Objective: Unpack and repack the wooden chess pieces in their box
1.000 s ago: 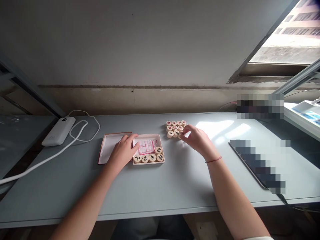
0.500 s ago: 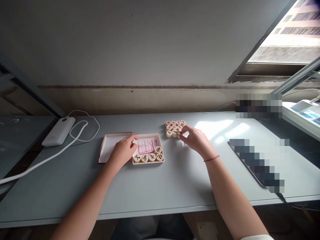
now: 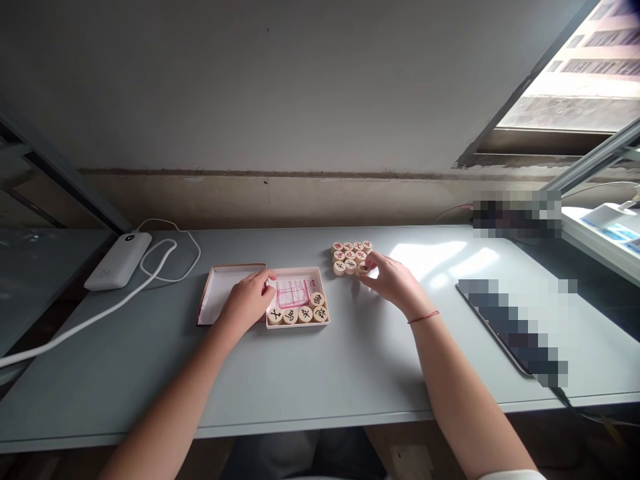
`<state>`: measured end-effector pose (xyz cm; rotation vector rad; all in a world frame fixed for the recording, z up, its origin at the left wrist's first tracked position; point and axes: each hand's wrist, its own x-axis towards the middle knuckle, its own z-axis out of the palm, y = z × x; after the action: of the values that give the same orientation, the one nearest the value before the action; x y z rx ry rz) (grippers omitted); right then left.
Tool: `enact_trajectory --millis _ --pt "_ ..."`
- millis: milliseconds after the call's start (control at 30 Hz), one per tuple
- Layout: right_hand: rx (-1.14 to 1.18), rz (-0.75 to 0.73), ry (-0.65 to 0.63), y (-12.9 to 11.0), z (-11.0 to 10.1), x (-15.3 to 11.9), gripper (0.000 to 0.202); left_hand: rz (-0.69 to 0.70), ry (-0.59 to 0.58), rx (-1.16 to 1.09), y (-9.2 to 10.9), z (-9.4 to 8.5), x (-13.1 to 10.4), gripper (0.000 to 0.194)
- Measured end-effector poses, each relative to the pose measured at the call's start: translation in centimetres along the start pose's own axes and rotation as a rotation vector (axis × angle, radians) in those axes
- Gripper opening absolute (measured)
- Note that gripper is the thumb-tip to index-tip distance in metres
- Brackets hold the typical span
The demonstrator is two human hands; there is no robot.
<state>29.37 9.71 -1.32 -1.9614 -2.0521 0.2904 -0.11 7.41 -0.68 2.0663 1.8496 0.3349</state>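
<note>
My left hand (image 3: 249,297) is closed at the left wall of a small shallow box (image 3: 323,280), its thumb and forefinger at the rim. Inside the box, several round wooden Chinese chess pieces (image 3: 290,315) with black characters line the near side and right corner, beside a red printed grid. My right hand (image 3: 393,279) pinches a black-marked Chinese chess piece (image 3: 364,268) at the near right corner of a block of pieces on the table. Most of that block shows red-marked pieces (image 3: 349,255); its near row has black characters.
The box lid (image 3: 213,293) lies inside up, left of the box. A white power bank (image 3: 118,262) with a looping white cable (image 3: 163,263) sits at the far left. A blurred-out flat dark object (image 3: 510,327) lies at right. The wall rises behind the table (image 3: 320,380).
Both hands stay nearly in place. The piece at my right fingertips shows a little more, just right of its row neighbours. The view has shifted slightly.
</note>
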Motion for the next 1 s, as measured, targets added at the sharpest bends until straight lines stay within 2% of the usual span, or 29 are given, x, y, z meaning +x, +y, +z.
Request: enact_trajectory --millis 233,333,467,533,633,700,867,1000 --pt "-0.042 0.057 -0.049 -0.4 -0.1 0.1 0.011 0.0 0.025 0.003 -0.3 0.3 0.1 0.026" --pt "-0.036 0.047 0.02 -0.7 -0.6 -0.2 0.017 0.027 0.061 0.03 -0.4 0.5 0.2 0.027" --pt "0.032 -0.025 0.113 -2.0 -1.1 -0.8 0.019 0.162 0.14 0.159 0.0 0.5 -0.3 0.027" --pt "0.116 -0.114 0.061 -3.1 -0.9 -1.1 0.018 0.233 0.102 0.187 0.6 0.6 -0.8 0.029" --pt "0.25 -0.246 -0.107 -4.8 -0.1 -1.7 0.021 0.292 0.015 0.199 1.9 0.9 -1.4 0.036" --pt "0.304 -0.292 -0.197 -5.7 0.6 -1.9 0.023 0.309 0.001 0.204 2.9 1.2 -1.6 0.036" --pt "0.351 -0.277 -0.286 -6.5 1.3 -2.1 0.024 0.362 -0.013 0.172 5.0 2.2 -1.4 0.036" --pt "0.379 -0.252 -0.291 -6.6 1.3 -2.1 0.025 0.312 -0.032 0.096 5.8 2.8 -1.4 0.03"
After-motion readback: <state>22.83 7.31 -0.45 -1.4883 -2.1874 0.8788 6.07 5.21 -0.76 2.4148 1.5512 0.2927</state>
